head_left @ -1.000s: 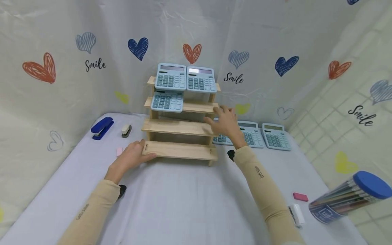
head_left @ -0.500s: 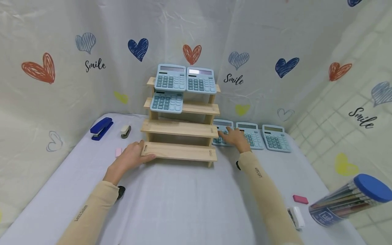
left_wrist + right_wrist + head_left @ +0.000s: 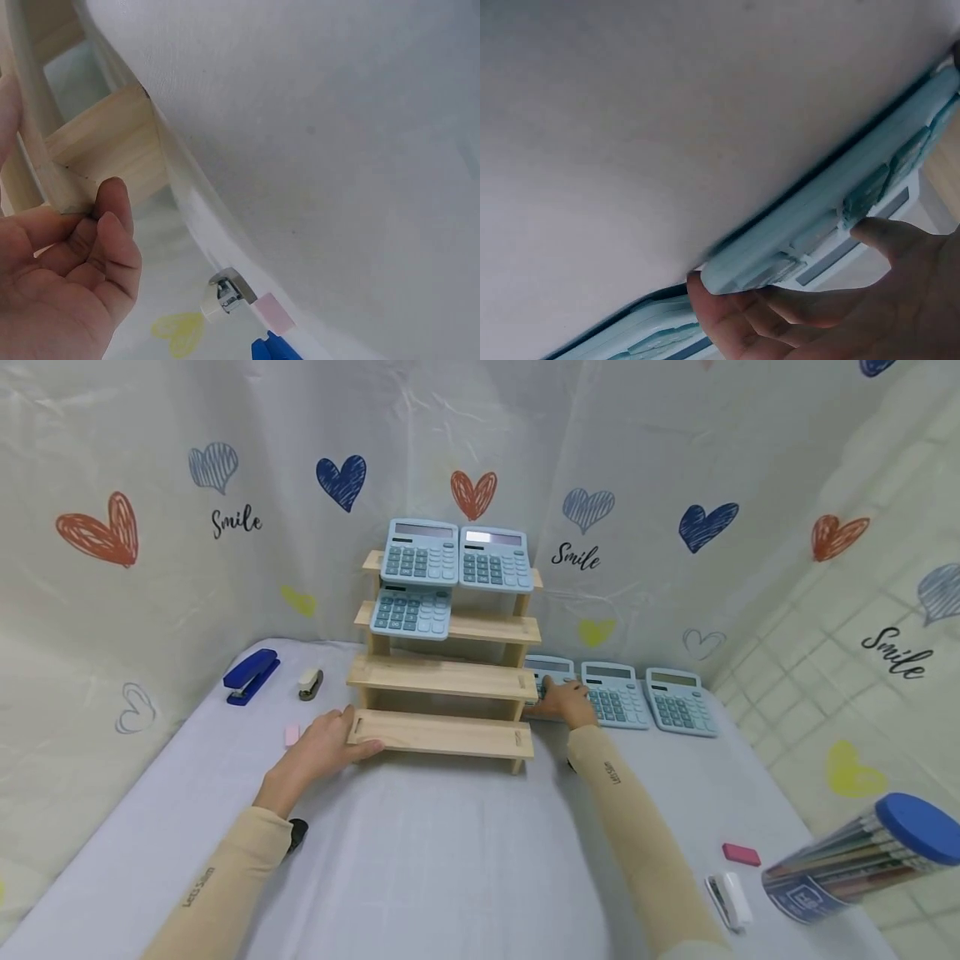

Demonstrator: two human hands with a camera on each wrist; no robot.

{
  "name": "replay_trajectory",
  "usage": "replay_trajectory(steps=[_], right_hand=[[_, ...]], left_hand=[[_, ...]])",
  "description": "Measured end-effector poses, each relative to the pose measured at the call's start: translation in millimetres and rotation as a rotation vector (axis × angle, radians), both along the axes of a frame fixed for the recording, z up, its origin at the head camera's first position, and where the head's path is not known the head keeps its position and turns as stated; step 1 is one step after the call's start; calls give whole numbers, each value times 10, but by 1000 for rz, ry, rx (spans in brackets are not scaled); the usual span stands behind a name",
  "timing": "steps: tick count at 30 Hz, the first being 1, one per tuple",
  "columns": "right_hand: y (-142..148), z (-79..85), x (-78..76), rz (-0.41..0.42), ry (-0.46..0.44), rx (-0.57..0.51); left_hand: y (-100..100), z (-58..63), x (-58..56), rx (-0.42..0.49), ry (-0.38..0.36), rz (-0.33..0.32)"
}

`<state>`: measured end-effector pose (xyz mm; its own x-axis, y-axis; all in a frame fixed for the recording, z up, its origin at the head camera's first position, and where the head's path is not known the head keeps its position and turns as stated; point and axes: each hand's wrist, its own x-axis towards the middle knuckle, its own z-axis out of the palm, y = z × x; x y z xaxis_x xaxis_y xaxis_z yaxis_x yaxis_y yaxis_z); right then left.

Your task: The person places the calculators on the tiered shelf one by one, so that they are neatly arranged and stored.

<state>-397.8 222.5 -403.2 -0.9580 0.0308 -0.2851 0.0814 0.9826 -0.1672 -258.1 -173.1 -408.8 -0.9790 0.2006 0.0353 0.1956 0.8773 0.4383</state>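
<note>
My left hand (image 3: pixel 321 750) grips the left end of the lowest shelf of a tiered wooden rack (image 3: pixel 441 678). In the left wrist view its fingers curl around the corner of the wood (image 3: pixel 75 187). My right hand (image 3: pixel 567 703) is at a light blue calculator (image 3: pixel 551 665) lying beside the rack. Close up in the right wrist view, one digit presses on that calculator's keys while other fingers curl at its side edge, pinching it. Two calculators stand on the top shelf, and a third calculator (image 3: pixel 411 612) leans at the left of the second shelf.
Two more calculators (image 3: pixel 615 695) lie to the right of my right hand. A blue stapler (image 3: pixel 251 677), a small stapler (image 3: pixel 310 684) and a pink eraser (image 3: pixel 292 736) lie at left. At right are a red eraser (image 3: pixel 741 854), a white stapler (image 3: pixel 729 902) and a pencil tub (image 3: pixel 806 897).
My right hand has moved from beside the rack's second shelf down to the nearest calculator on the table and taken hold of it. The left hand has stayed on the lowest shelf.
</note>
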Motion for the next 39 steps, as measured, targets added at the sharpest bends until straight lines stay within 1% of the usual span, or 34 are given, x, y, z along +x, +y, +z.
replay_trajectory(steps=[2, 5, 9, 12, 17, 21, 29, 35, 39], right_hand=[[-5, 17, 7, 18, 3, 6], [-4, 38, 7, 68, 0, 35], [31, 34, 14, 128, -5, 42], [84, 46, 59, 130, -3, -8], [202, 144, 191, 122, 7, -65], [302, 286, 291, 126, 24, -95], [506, 687, 516, 112, 94, -141], [478, 937, 675, 118, 141, -150], [405, 1104, 778, 144, 196, -133]], left_hand=[[1, 11, -7, -3, 2, 4], [1, 24, -14, -6, 8, 3], [-8, 14, -26, -10, 23, -3], [-10, -1, -34, -11, 29, -4], [3, -4, -34, -7, 27, -12], [-4, 2, -28, -10, 33, -4], [-1, -18, -17, -2, 67, -22], [-4, -7, 14, -2, 54, -19], [-8, 3, 13, -3, 47, -18]])
